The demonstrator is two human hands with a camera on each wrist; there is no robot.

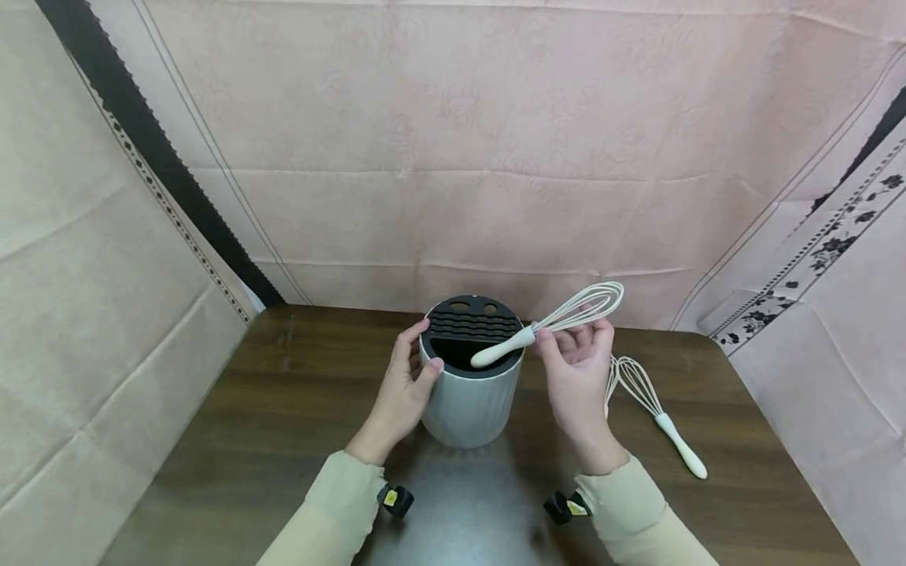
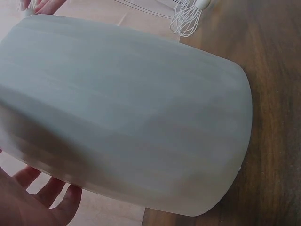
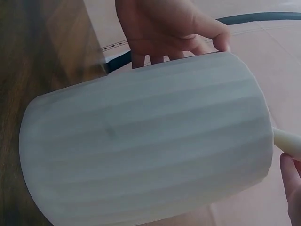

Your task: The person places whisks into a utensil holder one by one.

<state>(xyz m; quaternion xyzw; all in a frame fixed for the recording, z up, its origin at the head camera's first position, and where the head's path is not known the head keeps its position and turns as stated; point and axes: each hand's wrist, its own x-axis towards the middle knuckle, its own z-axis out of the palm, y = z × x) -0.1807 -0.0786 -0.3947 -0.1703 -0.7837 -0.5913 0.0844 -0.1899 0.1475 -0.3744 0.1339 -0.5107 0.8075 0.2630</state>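
A light grey utensil holder with fluted sides and a black divided top stands upright on the table. My left hand holds its left side, thumb at the rim; in the left wrist view its fingers lie along the wall. With my right hand I pinch a white whisk near where the wires meet the handle. The whisk is tilted, its handle end over the holder's front opening and its wires up to the right. In the right wrist view the handle shows beside the rim.
On the brown wooden table, right of my right hand, lies another white whisk. More white wires show beside it, partly hidden by my wrist. Pale cloth hangs behind the table and at both sides.
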